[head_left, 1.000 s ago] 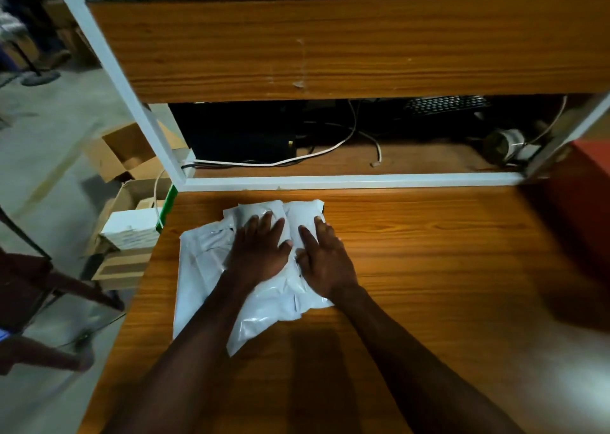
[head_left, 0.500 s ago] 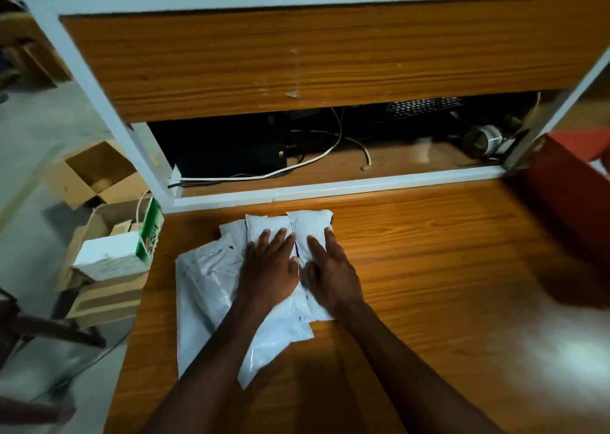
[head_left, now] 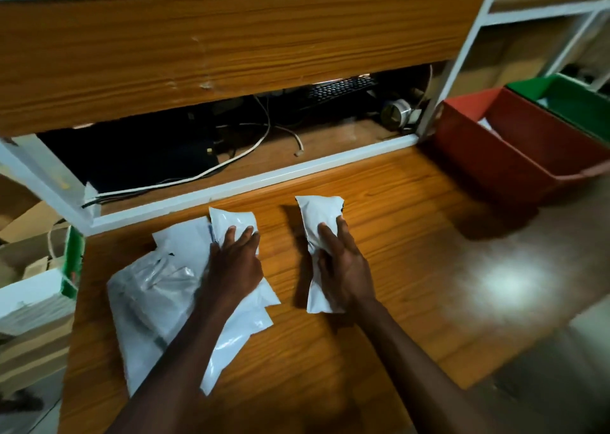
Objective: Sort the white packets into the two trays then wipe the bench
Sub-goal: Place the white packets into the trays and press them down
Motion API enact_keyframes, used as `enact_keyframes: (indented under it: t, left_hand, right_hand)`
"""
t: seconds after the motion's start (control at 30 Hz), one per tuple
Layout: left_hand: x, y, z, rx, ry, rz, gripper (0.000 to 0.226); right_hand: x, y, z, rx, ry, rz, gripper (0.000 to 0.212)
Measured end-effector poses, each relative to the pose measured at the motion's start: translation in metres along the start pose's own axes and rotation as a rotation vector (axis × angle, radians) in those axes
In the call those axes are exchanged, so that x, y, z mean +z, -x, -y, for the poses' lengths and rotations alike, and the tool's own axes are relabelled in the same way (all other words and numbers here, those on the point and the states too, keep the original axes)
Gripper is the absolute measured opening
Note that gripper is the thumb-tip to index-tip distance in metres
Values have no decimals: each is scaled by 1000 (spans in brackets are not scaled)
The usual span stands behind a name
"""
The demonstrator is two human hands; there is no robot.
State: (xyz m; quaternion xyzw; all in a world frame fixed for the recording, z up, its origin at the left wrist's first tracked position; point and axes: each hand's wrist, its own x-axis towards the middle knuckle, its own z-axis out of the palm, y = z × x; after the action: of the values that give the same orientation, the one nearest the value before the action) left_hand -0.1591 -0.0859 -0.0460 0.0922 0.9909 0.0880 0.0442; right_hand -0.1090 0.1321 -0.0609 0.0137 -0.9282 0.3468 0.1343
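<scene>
Both hands lie palm-down on the wooden bench (head_left: 396, 235), seen from the head camera. The left hand (head_left: 236, 262) rests flat with straight fingers on a pile of white packets (head_left: 165, 288), its fingertips on a small packet (head_left: 231, 220) at the top of the pile. The right hand (head_left: 343, 268) is off to the 3 o'clock side of the left, apart from it, with bare wood showing between them. It holds a single white packet (head_left: 318, 215) that sits away from the pile; its fingers lie along the top and its thumb curls round the packet's left edge, so it grips the packet. Whether the packet is lifted off the bench or lies on it cannot be told.

The pile spreads from the centre toward 8 o'clock, several flat bags overlapping, the lowest corner pointing to 6 o'clock.

At 2 o'clock a red tray (head_left: 515, 156) stands at the right end of the bench, with a green tray (head_left: 574, 100) just behind it, the two side by side and touching. Something white shows inside each.

At 12 o'clock a white-framed shelf opening (head_left: 231, 156) holds a white cable (head_left: 211, 169), a black keyboard (head_left: 340, 87) and a roll of tape (head_left: 394, 111). At 9 o'clock, off the bench edge, cardboard boxes (head_left: 29, 301) sit on the floor.
</scene>
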Motion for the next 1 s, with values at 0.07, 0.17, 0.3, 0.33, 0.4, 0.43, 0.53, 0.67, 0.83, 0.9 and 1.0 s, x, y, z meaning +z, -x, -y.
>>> enact_keyframes:
  t: [0.07, 0.17, 0.3, 0.33, 0.4, 0.43, 0.53, 0.67, 0.83, 0.9, 1.0]
  left_hand:
    - [-5, -2, -13, 59, -16, -40, 53]
    - [-13, -3, -49, 155, 11, -108, 52]
    - [-17, -1, -111, 260, 88, -140, 52]
    - [-16, -1, -131, 275, 113, -137, 52]
    - [-12, 2, -169, 309, 158, -137, 53]
    - [-9, 4, -189, 331, 161, -137, 53]
    - [6, 11, -242, 399, 127, -131, 54]
    - [22, 20, -317, 501, 100, -95, 60]
    - [39, 34, -403, 626, 128, -94, 56]
    - [45, 42, -430, 664, 160, -66, 56]
    - [54, 49, -469, 692, 208, -7, 57]
  right_hand:
    - [-13, 6, -11, 8, -3, -38, 54]
    - [-38, 15, -29, 33, -12, -94, 55]
    - [-72, 26, -54, 80, 2, -179, 56]
    - [-82, 30, -63, 88, 4, -200, 56]
    - [-104, 40, -81, 117, 14, -222, 57]
    - [-116, 47, -90, 136, 16, -231, 56]
    - [-158, 68, -118, 185, 23, -273, 56]
    - [-217, 101, -161, 240, 51, -325, 54]
    - [-270, 135, -215, 296, 83, -373, 55]
    - [-286, 146, -230, 313, 107, -386, 56]
    - [-310, 156, -252, 365, 131, -397, 57]
